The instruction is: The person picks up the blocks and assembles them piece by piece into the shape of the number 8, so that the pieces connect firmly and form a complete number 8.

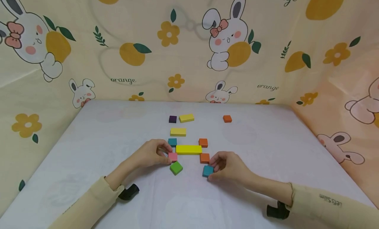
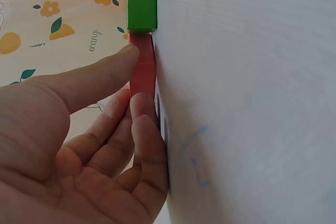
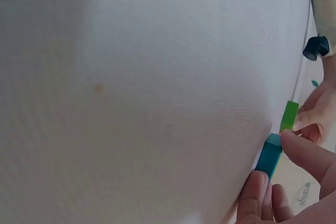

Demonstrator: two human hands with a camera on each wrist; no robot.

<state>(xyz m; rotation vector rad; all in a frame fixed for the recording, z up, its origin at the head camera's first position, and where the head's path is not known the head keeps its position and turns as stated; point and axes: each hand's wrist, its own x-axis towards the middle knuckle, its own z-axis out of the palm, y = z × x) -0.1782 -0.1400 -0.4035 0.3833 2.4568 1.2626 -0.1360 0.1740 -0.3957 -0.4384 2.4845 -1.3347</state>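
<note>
Pink block (image 1: 172, 157) sits just below and left of centre in the head view, and from my remote seat I see the left hand (image 1: 152, 153) pinching it between thumb and fingers. To the right and lower in the frame, the right hand (image 1: 232, 166) has thumb and fingertips clamped on the blue block (image 1: 208, 171). Both holds are by the fingertips, so I judge a slip or a small twist the likeliest fault. The green block (image 1: 176, 168) lies askew just below the pink one; I cannot tell whether they touch, but any downward drift of the left hand could skew it further. The yellow bar (image 1: 188, 150) runs close by on the upper right, and the second blue block (image 1: 172, 142) is above, near the left fingers; spreading those fingers might knock either. On the right, the fingertips come close to the lower orange block (image 1: 204, 158), directly above the held blue one, so a hard push up the frame could shove it out of line. With pieces this tightly packed, I'd expect one bump to disturb several neighbours.
</note>
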